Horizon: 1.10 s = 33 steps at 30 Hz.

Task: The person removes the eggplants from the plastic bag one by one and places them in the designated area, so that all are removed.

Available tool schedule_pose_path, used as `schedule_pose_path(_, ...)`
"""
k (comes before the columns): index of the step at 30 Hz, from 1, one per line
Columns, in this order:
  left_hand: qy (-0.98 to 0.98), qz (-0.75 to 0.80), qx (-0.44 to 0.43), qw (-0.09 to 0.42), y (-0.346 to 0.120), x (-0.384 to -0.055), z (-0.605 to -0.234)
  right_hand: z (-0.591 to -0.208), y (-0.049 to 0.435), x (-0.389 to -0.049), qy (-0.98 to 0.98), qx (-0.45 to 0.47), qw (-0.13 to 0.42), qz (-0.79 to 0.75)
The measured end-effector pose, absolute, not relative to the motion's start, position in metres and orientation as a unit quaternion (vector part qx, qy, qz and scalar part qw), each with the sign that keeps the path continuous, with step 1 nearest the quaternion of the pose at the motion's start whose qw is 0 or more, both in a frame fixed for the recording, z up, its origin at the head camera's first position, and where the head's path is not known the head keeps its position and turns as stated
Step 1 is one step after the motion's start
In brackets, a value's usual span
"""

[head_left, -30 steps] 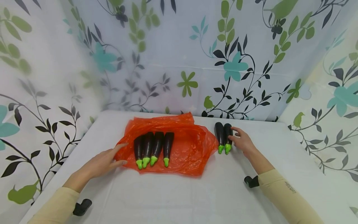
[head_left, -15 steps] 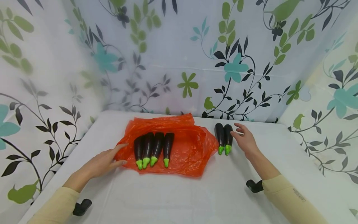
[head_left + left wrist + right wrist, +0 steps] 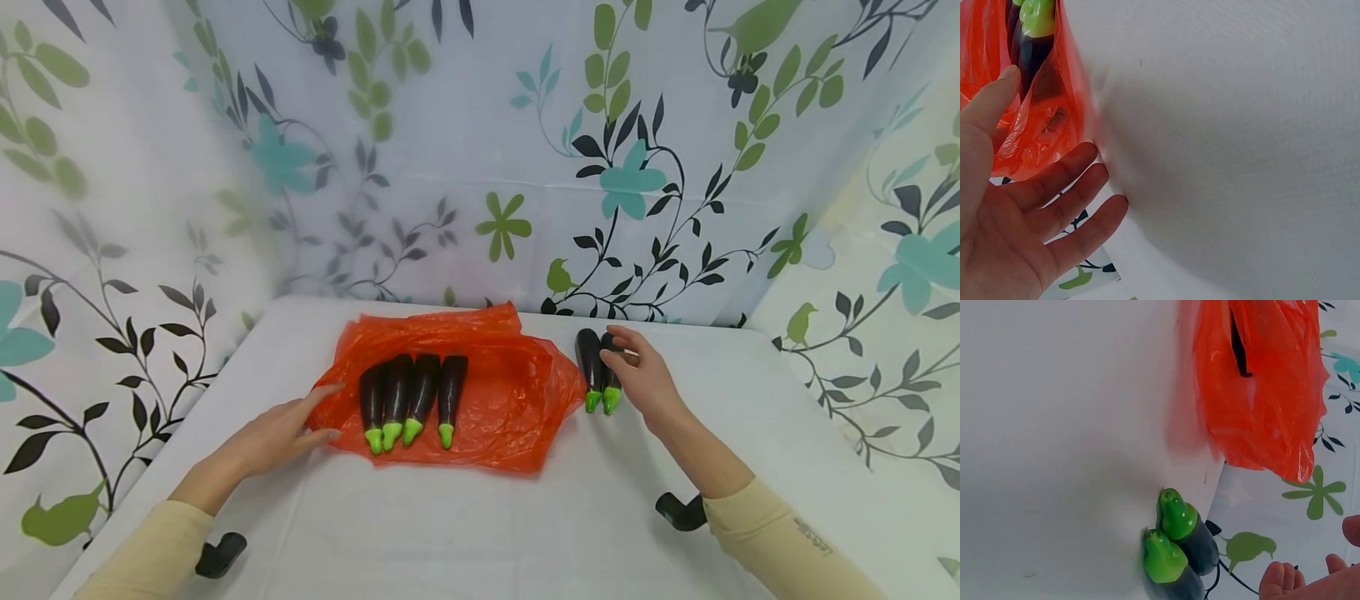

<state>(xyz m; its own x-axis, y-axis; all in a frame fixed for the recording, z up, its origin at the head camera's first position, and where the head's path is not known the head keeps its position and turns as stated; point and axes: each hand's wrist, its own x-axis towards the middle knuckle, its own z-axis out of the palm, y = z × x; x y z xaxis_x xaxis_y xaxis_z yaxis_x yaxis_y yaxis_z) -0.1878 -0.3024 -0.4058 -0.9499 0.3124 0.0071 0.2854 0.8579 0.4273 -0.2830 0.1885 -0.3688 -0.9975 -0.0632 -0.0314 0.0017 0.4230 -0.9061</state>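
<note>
A crinkled red plastic bag [image 3: 498, 408] lies mid-table, its mouth spread, with several dark eggplants [image 3: 450, 392] with green stems side by side in its left part. My left hand [image 3: 273, 433] rests at the bag's left edge; in the left wrist view its fingers are extended and the thumb touches the red plastic [image 3: 1041, 137]. Two more eggplants lie together right of the bag: an inner one [image 3: 589, 358] and an outer one [image 3: 612, 400]. Over the outer one is my right hand [image 3: 647, 379], fingers loosely bent, partly hiding it; contact is unclear.
The white table [image 3: 420, 533] ends at the back against a leaf-patterned curtain [image 3: 450, 167], which also hangs on both sides. A black device [image 3: 221, 556] sits by the left wrist and another [image 3: 681, 512] by the right wrist.
My right hand draws off the outer eggplant to the right, then comes back left over it. The left hand, bag and eggplants stay where they are.
</note>
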Motion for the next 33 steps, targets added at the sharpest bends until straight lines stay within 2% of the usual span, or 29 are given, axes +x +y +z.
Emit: schedule_pose_path(33,0.962,0.207,0.178,0.017,-0.305,-0.189,-0.407,-0.366,0.141,-0.243,0.837,-0.116,0.072,-0.53)
